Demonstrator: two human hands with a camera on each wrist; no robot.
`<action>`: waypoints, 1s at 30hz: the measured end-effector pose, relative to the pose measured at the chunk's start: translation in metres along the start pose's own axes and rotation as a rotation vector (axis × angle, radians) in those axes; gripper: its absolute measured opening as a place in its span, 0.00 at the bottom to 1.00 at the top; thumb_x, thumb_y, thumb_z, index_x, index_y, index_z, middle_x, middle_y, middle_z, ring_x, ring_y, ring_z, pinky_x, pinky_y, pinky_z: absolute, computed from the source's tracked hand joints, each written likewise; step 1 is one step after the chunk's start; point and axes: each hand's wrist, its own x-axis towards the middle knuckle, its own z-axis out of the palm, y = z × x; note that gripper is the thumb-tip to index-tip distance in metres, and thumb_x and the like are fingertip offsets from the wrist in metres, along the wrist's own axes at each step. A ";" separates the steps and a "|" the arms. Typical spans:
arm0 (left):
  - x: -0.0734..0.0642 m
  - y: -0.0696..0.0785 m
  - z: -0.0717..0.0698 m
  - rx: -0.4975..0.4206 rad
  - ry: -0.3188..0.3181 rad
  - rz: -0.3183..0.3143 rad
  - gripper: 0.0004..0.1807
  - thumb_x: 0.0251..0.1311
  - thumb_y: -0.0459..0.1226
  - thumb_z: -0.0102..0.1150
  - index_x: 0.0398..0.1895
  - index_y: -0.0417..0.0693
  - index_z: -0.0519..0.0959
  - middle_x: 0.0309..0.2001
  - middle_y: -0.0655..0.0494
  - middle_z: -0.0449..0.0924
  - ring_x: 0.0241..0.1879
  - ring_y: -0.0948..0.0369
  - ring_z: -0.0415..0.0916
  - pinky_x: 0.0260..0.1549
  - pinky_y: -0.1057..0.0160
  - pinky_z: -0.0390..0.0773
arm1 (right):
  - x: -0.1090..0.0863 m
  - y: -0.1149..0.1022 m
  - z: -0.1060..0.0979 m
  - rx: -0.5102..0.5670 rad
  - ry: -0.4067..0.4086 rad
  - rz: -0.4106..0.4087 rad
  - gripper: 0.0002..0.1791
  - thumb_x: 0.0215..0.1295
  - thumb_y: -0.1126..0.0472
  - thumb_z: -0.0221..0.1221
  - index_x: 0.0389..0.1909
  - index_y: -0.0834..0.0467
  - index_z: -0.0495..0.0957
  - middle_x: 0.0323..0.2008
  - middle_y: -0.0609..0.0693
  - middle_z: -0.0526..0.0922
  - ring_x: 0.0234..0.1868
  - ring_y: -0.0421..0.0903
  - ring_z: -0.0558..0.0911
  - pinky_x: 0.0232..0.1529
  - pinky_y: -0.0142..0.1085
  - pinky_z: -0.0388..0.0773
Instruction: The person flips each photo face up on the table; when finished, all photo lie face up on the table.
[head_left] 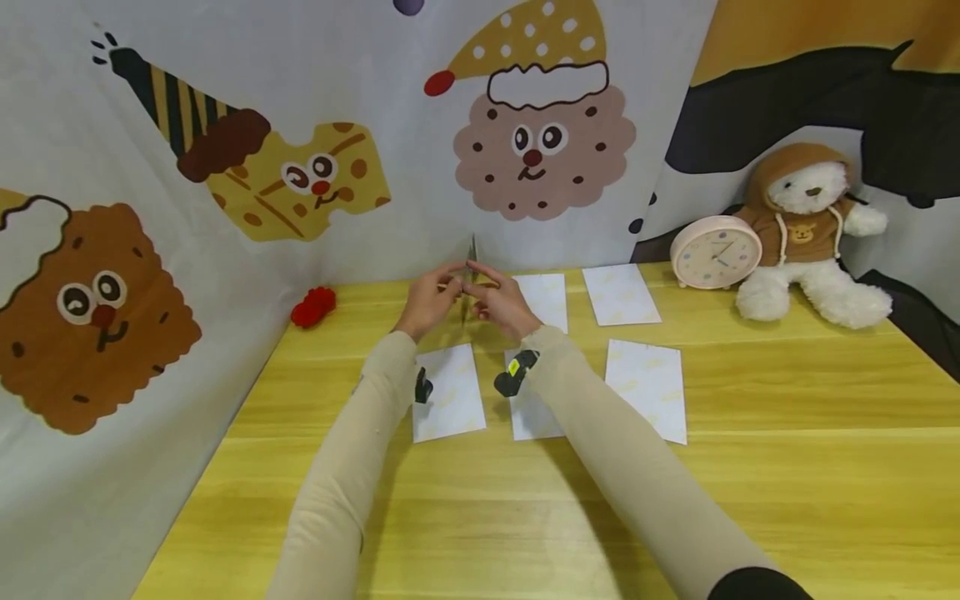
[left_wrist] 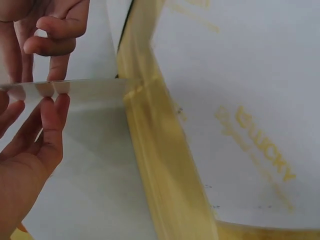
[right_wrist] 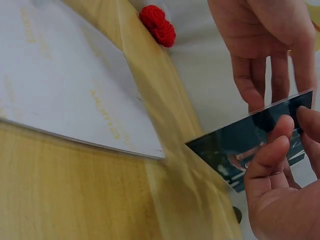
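Observation:
A glossy photo print (right_wrist: pixel 225 145) is upright between my two hands over the back of the table, edge-on in the head view. My left hand (head_left: pixel 429 302) holds it from the left, its fingertips (left_wrist: pixel 50 107) against the pale side. From the other side my right hand (head_left: pixel 506 304) grips it, with bent fingers (right_wrist: pixel 272 155) on the dark picture side. That side shows deep blue-green tones and reflects the fingers. Below the hands lies a white card (head_left: pixel 450 392) with faint yellow lettering, face up to the camera.
More white sheets lie in rows: one at the back (head_left: pixel 621 294), one at the right front (head_left: pixel 647 387), one partly under the right sleeve (head_left: pixel 532 412). A red yarn bundle (head_left: pixel 313 307) sits at back left. A pink clock (head_left: pixel 716 252) and a plush bear (head_left: pixel 810 233) stand at back right.

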 end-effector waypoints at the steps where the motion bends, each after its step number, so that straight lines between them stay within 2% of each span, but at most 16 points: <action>1: 0.000 0.001 0.000 0.001 0.012 0.004 0.23 0.77 0.43 0.44 0.72 0.57 0.70 0.51 0.45 0.82 0.52 0.45 0.82 0.41 0.55 0.79 | 0.000 -0.001 0.001 -0.013 -0.001 -0.009 0.28 0.72 0.62 0.58 0.70 0.39 0.70 0.39 0.48 0.84 0.19 0.39 0.77 0.23 0.30 0.71; 4: 0.001 0.002 -0.002 -0.012 0.043 0.011 0.22 0.78 0.43 0.42 0.72 0.56 0.70 0.49 0.44 0.83 0.47 0.45 0.83 0.36 0.58 0.75 | 0.001 -0.001 0.002 -0.052 -0.002 -0.027 0.30 0.71 0.64 0.59 0.70 0.38 0.70 0.39 0.48 0.84 0.20 0.40 0.80 0.23 0.31 0.71; 6: 0.002 0.002 -0.004 -0.029 0.053 -0.003 0.22 0.79 0.44 0.41 0.72 0.57 0.70 0.49 0.45 0.83 0.45 0.47 0.83 0.37 0.58 0.78 | 0.002 -0.001 0.003 -0.084 -0.004 -0.038 0.31 0.70 0.65 0.60 0.70 0.37 0.70 0.37 0.48 0.84 0.21 0.41 0.81 0.23 0.33 0.69; 8: 0.003 0.002 -0.005 -0.055 0.052 -0.014 0.23 0.79 0.45 0.41 0.72 0.57 0.70 0.49 0.44 0.83 0.43 0.47 0.83 0.41 0.54 0.83 | 0.002 0.000 0.003 -0.111 -0.008 -0.040 0.32 0.69 0.65 0.61 0.70 0.36 0.71 0.35 0.48 0.84 0.20 0.41 0.81 0.22 0.34 0.67; 12: 0.002 0.002 -0.008 -0.095 0.028 -0.027 0.23 0.77 0.43 0.45 0.72 0.57 0.70 0.52 0.43 0.82 0.45 0.48 0.84 0.51 0.46 0.83 | 0.004 0.001 0.002 -0.154 -0.009 -0.039 0.32 0.69 0.66 0.62 0.68 0.35 0.72 0.35 0.47 0.84 0.21 0.45 0.80 0.19 0.34 0.62; 16: 0.001 0.004 -0.009 -0.093 0.009 -0.019 0.23 0.75 0.36 0.47 0.71 0.54 0.71 0.55 0.41 0.81 0.50 0.49 0.83 0.52 0.46 0.83 | 0.004 0.001 0.001 -0.209 -0.005 -0.042 0.31 0.68 0.66 0.62 0.68 0.35 0.73 0.37 0.49 0.83 0.22 0.48 0.81 0.19 0.33 0.61; 21: 0.002 0.006 -0.011 -0.067 0.004 -0.039 0.26 0.70 0.30 0.47 0.70 0.49 0.70 0.58 0.37 0.77 0.53 0.45 0.81 0.50 0.46 0.84 | 0.004 0.003 0.000 -0.297 -0.002 -0.073 0.32 0.66 0.68 0.63 0.67 0.38 0.74 0.33 0.49 0.82 0.21 0.50 0.82 0.20 0.36 0.67; 24: 0.003 0.005 -0.013 -0.055 0.018 -0.062 0.27 0.68 0.28 0.47 0.71 0.48 0.69 0.57 0.37 0.76 0.53 0.45 0.81 0.50 0.46 0.84 | 0.006 0.003 -0.001 -0.353 0.001 -0.113 0.33 0.64 0.68 0.65 0.67 0.40 0.75 0.28 0.48 0.79 0.18 0.47 0.78 0.21 0.36 0.71; 27: 0.003 0.004 -0.015 -0.078 0.031 -0.076 0.28 0.67 0.27 0.46 0.71 0.48 0.68 0.57 0.38 0.75 0.53 0.46 0.80 0.49 0.48 0.85 | 0.008 0.003 -0.003 -0.416 0.026 -0.144 0.32 0.62 0.66 0.68 0.66 0.41 0.76 0.24 0.48 0.74 0.15 0.41 0.69 0.19 0.33 0.68; 30: 0.002 0.001 -0.018 -0.127 0.051 -0.084 0.30 0.65 0.25 0.46 0.71 0.47 0.67 0.58 0.38 0.74 0.53 0.46 0.79 0.49 0.51 0.85 | 0.009 0.001 -0.006 -0.481 0.060 -0.153 0.32 0.61 0.64 0.69 0.65 0.40 0.77 0.29 0.46 0.73 0.18 0.40 0.63 0.19 0.31 0.62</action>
